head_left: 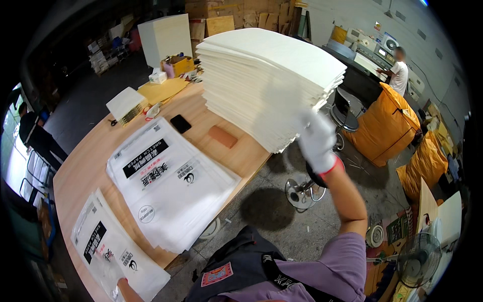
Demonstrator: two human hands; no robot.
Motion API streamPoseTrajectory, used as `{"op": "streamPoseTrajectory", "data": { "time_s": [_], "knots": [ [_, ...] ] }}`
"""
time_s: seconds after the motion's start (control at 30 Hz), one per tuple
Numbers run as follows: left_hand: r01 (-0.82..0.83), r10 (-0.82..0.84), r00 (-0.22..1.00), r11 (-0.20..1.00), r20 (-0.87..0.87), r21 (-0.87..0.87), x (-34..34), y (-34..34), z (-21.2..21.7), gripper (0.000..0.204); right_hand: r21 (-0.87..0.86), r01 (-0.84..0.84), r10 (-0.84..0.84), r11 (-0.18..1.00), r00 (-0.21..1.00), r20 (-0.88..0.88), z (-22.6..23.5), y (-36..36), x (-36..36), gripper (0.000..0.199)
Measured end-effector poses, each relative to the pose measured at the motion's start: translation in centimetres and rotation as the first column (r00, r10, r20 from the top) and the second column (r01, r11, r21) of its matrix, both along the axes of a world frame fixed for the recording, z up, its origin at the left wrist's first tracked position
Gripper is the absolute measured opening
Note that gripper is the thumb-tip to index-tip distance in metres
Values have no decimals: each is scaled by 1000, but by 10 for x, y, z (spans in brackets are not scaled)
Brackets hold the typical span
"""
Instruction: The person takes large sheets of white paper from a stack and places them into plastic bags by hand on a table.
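A mauve short-sleeved shirt (343, 259) shows under a dark apron (239, 261) with a black strap (282, 276) bearing pale lettering; a rectangular red patch (217, 274) (multicoloured in the middle) sits on its front. A white glove (318, 143) with a red cuff (330, 166) covers the right grip (317, 136).

This is a paper workshop: the wooden table (83, 166) carries a tall stack of white sheets (266, 75) and piles of printed white bags (201, 211). Beyond the table, to its right, a person (400, 74) stands at a large machine (376, 49), perhaps a cutter, though it is too distant to be sure. Orange sacks (385, 126) stand on the grey floor (304, 221) right of the table, and brown cardboard (220, 24) is piled behind it.
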State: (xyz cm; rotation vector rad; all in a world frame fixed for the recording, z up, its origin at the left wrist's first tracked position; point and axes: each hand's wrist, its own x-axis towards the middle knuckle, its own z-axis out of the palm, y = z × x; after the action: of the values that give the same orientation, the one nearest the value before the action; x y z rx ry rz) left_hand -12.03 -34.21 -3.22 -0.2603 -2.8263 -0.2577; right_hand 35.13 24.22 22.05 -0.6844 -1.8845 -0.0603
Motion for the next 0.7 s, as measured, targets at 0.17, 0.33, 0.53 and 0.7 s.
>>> {"op": "streamPoseTrajectory", "data": {
  "time_s": [0.17,0.33,0.53,0.7],
  "knots": [
    [565,-523,823,789,-221,242,45,222,83,65,-32,75,-67,997,979,191,94,74,83,22],
    [871,-821,492,467,-290,154,104,359,136,57,-444,34,139,896,925,352,110,111,86,44],
    [975,-947,-64,-127,-315,184,229,474,232,61,-421,174,117,890,807,579,132,111,85,45],
    [971,-968,-222,-230,-118,60,324,550,284,57,104,14,-79,995,757,649,130,131,87,31]
  ]
}}
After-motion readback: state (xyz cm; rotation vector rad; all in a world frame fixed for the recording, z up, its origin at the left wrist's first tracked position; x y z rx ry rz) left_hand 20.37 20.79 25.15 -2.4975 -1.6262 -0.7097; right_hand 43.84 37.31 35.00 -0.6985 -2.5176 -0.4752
